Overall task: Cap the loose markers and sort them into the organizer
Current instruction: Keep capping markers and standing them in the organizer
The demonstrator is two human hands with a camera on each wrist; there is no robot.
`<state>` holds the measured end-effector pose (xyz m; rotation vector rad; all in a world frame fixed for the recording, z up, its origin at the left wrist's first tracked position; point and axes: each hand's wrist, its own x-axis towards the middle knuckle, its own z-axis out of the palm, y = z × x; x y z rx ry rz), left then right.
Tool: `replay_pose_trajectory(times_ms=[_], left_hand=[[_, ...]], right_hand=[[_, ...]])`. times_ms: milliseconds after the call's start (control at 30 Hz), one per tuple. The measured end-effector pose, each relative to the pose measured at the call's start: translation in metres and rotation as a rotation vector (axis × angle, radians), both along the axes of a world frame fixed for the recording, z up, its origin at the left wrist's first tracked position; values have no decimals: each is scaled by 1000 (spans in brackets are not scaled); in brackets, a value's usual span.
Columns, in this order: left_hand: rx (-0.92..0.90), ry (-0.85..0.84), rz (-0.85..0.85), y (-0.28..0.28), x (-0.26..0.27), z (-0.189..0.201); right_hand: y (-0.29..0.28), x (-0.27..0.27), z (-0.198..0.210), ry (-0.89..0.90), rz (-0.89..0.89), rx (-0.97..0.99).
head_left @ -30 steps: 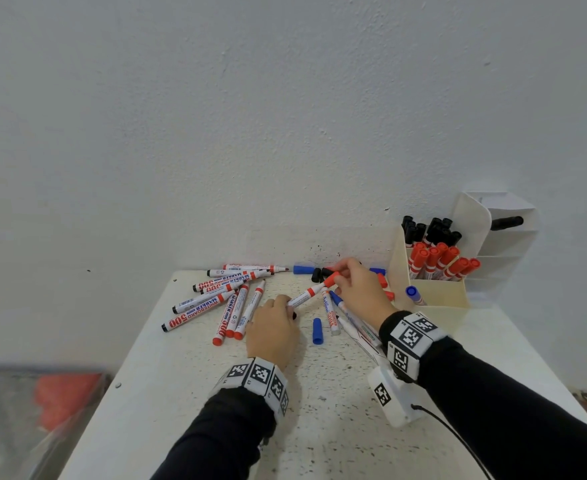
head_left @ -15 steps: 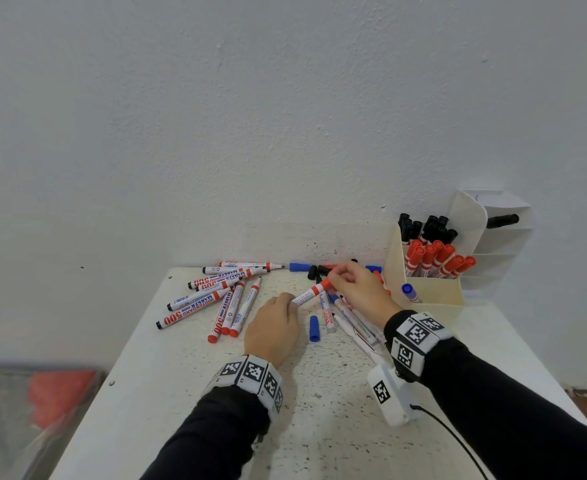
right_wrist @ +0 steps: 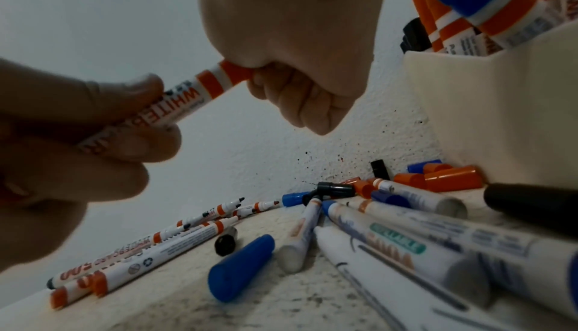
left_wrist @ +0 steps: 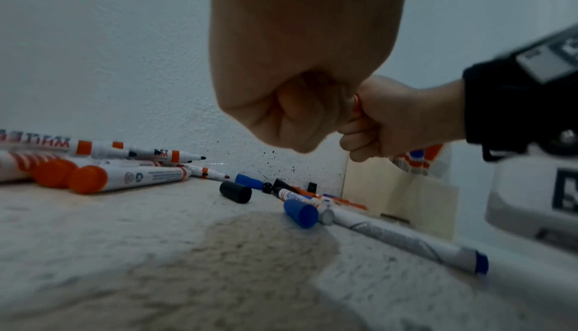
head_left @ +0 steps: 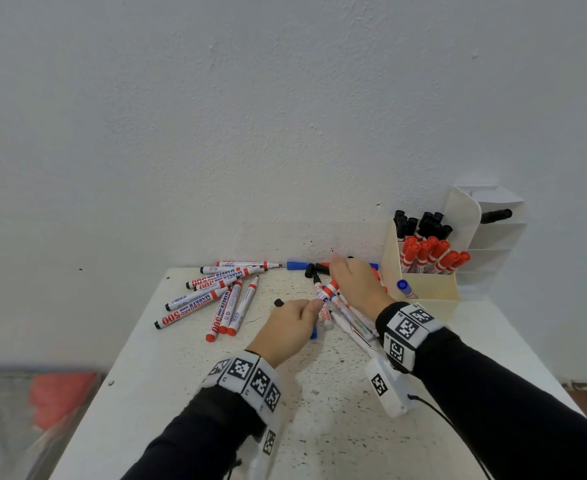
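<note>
A white marker with orange bands (right_wrist: 180, 102) is held in the air between both hands. My left hand (head_left: 295, 317) grips its barrel, fingers curled round it. My right hand (head_left: 354, 284) is closed in a fist round the orange cap end (right_wrist: 233, 74). Both hands hover just above the table (head_left: 181, 393), left of the cream organizer (head_left: 427, 291). Black-capped and orange-capped markers (head_left: 423, 252) stand in the organizer, with one blue-capped marker (head_left: 404, 286) in its front slot. Several uncapped markers (head_left: 216, 296) lie at the left.
Loose caps lie on the table: a blue cap (right_wrist: 239, 267), a black cap (left_wrist: 235, 191), orange caps (right_wrist: 450, 182) by the organizer's base. Several long markers (right_wrist: 406, 245) lie under my right wrist. The wall stands right behind the table. A white tiered shelf (head_left: 496, 233) sits behind the organizer.
My two hands have come closer together along the marker, and the visible stretch of barrel between them has shortened. The right hand now covers the orange cap end.
</note>
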<state>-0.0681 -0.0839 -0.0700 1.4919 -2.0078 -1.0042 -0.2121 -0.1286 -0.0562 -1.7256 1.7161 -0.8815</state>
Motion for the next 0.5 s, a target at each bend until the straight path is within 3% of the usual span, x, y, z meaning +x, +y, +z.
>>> replay_pose_trajectory(times_ms=[100, 367, 500], left_hand=[[123, 82, -24, 2, 4, 5], [3, 216, 74, 4, -15, -8], [32, 345, 85, 12, -35, -11]], right_hand=[[8, 0, 1, 4, 42, -2], [16, 0, 18, -170, 27, -55], [21, -4, 34, -230, -54, -219]])
